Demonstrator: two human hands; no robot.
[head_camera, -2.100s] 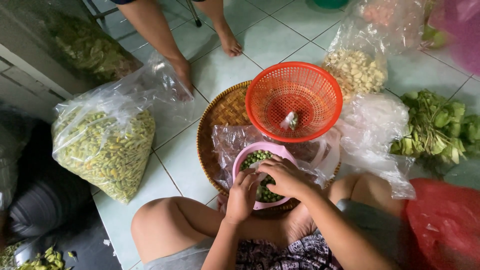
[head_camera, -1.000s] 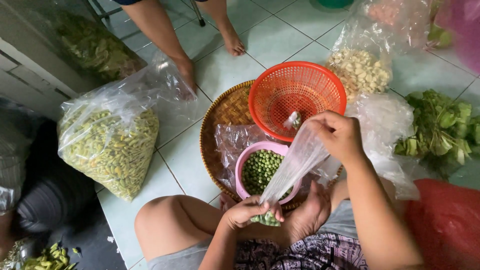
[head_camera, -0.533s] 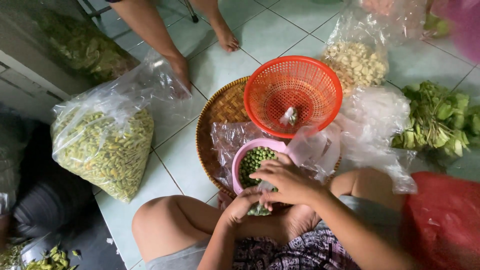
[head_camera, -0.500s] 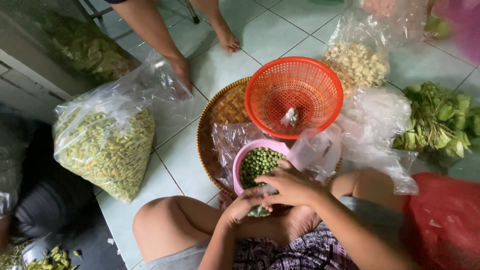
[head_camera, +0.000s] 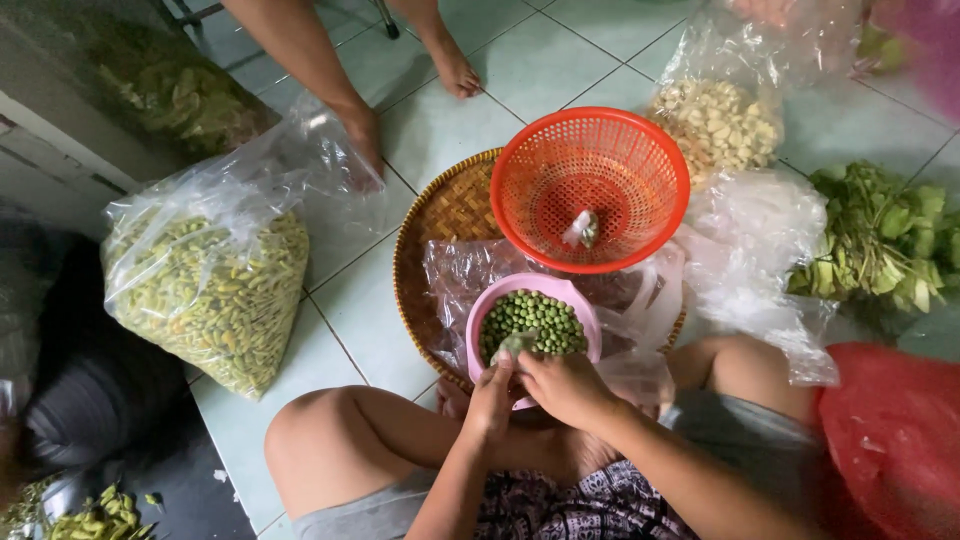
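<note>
1. Small clear plastic bag of green peas (head_camera: 514, 346) sits pinched between both hands at the near rim of the round pink plastic bowl (head_camera: 580, 300), which is heaped with loose green peas (head_camera: 532, 318) and rests on the round woven bamboo tray (head_camera: 440, 215)

2. Left hand (head_camera: 492, 402) has its fingers closed around the bag's lower part; right hand (head_camera: 566, 385) closes over it from the other side, so both grips are narrow and holding the bag

3. To do this well, I'd say keep the bag low over the bowl so any dropped pea falls back in, and grip the plastic near its mouth, not the bulging part

4. Counted: 1 pink bowl, 1 woven tray, 1 round orange plastic mesh basket (head_camera: 640, 160) with 1 small filled bag (head_camera: 581, 229) inside

5. Around the tray: 1 large clear bag of green pods (head_camera: 215, 290) at the left, 1 clear bag of pale pieces (head_camera: 715, 120), 1 pile of leafy green stalks (head_camera: 880, 235), 1 red plastic bag (head_camera: 890, 440)

6. Another person's 2 bare feet (head_camera: 452, 68) stand on the tiled floor (head_camera: 560, 50)
</note>
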